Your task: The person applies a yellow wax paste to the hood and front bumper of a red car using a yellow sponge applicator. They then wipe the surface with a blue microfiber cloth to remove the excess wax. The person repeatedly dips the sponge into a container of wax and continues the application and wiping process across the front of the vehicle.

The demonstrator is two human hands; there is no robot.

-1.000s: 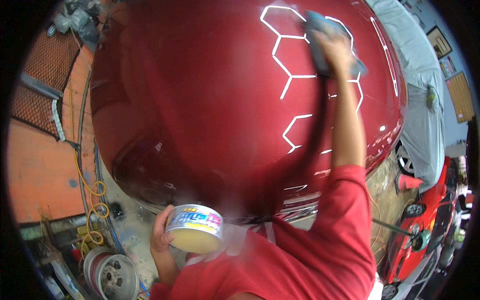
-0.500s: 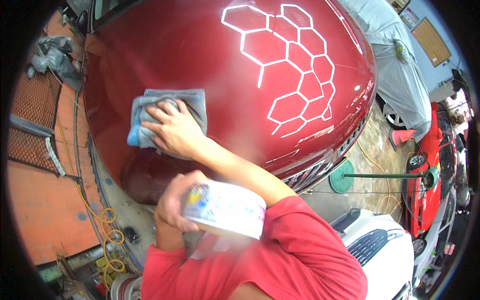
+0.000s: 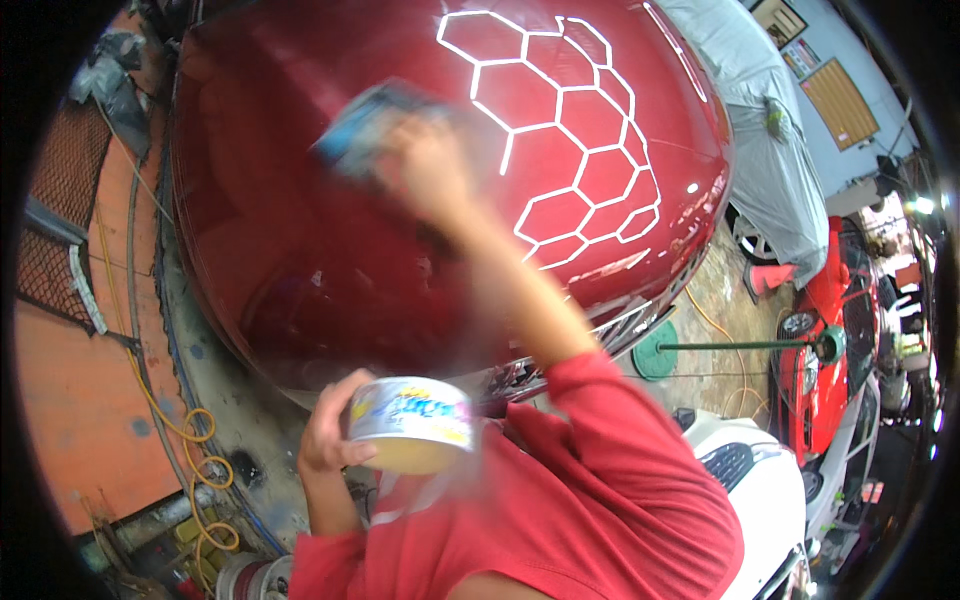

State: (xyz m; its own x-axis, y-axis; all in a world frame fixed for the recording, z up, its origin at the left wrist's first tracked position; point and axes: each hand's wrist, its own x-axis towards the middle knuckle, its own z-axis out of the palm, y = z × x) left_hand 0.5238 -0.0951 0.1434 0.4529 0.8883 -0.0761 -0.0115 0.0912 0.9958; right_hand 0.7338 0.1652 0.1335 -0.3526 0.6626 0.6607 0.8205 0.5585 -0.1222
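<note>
My left hand point(image 3: 332, 428) grips a round tub point(image 3: 412, 412) by its left side, in front of my chest. The tub has a white side with colourful print and a pale yellowish lower part. My right hand point(image 3: 428, 165) is stretched out over the dark red car hood point(image 3: 330, 270), on a folded blue-grey cloth point(image 3: 375, 130). Both the cloth and this hand are smeared by motion, and the single fingers are hard to make out. White hexagon lines point(image 3: 548, 128) mark the hood to the right of the cloth.
A car under a grey cover point(image 3: 745, 130) stands beyond the hood. A green pole on a round base point(image 3: 655, 350), an orange-red cone point(image 3: 768, 280), a red car point(image 3: 822, 385) and a white car point(image 3: 765, 455) are to the right. A yellow coiled hose point(image 3: 200, 425) lies at left.
My right hand and the cloth have swept away from me and to the right across the hood. The tub in my left hand has shifted slightly left and down.
</note>
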